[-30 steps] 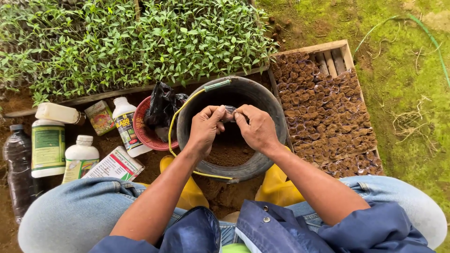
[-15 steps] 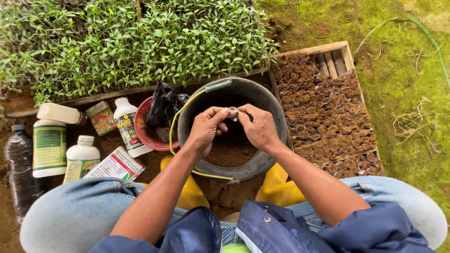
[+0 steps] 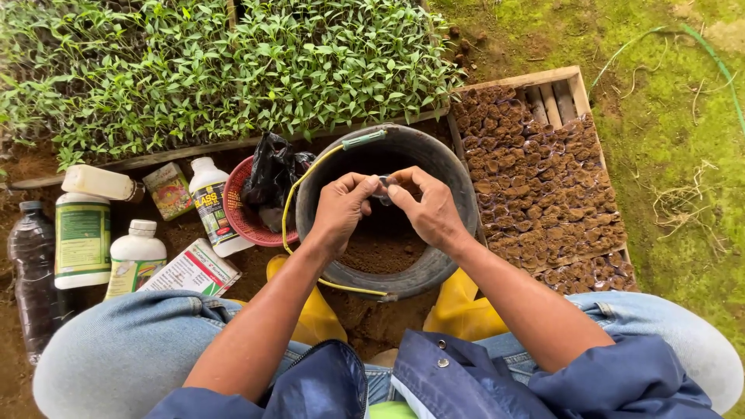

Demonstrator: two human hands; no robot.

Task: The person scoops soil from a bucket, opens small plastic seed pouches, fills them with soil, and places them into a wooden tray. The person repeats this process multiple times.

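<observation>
Pinching a small clear plastic bag (image 3: 384, 188) between them, the left hand (image 3: 341, 211) and right hand (image 3: 428, 208) meet fingertip to fingertip above a black bucket (image 3: 458, 186) holding brown soil (image 3: 382, 247), a yellow handle (image 3: 299, 186) looped at its rim. Just left sits a red basket (image 3: 240, 217) with a black bag (image 3: 273, 171), then 3 white bottles (image 3: 136, 256). To the right lies a wooden crate (image 3: 559, 77) of soil-filled bags; green seedlings (image 3: 233, 70) stand behind

Green seedlings (image 3: 233, 70) fill the ground's far edge. White bottles (image 3: 136, 256) and a dark bottle (image 3: 31, 271) stand at the left edge beside a red basket (image 3: 240, 217) (black bag (image 3: 272, 174) inside).
</observation>
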